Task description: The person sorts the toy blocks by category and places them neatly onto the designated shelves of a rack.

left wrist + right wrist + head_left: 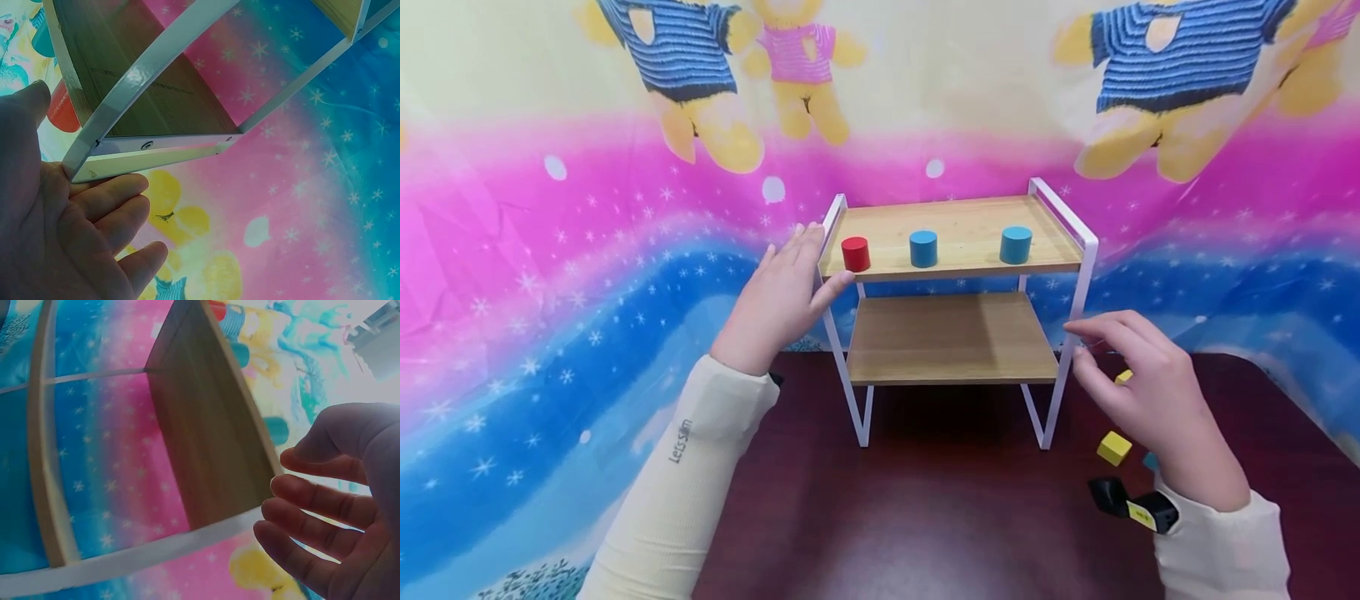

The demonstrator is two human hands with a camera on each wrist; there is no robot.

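Observation:
A small two-tier shelf with wooden boards and a white metal frame (1063,212) stands on the table. Along the front of its upper board (955,215) are a red cylinder (856,254), a blue cylinder (923,249) and another blue cylinder (1016,245). My left hand (781,292) is at the shelf's upper left corner, fingers extended along the frame's outer side and thumb just below the red cylinder. Loosely bent, the fingers of my right hand (1161,396) are beside the right front leg; nothing shows in them. Whether they touch the leg cannot be told.
On the dark red table (917,517), a yellow block (1114,448), part of another yellow block (1123,377) and a bit of a blue piece (1151,461) lie right of the shelf. A patterned cloth (925,158) hangs close behind. The lower board (951,337) spans the legs.

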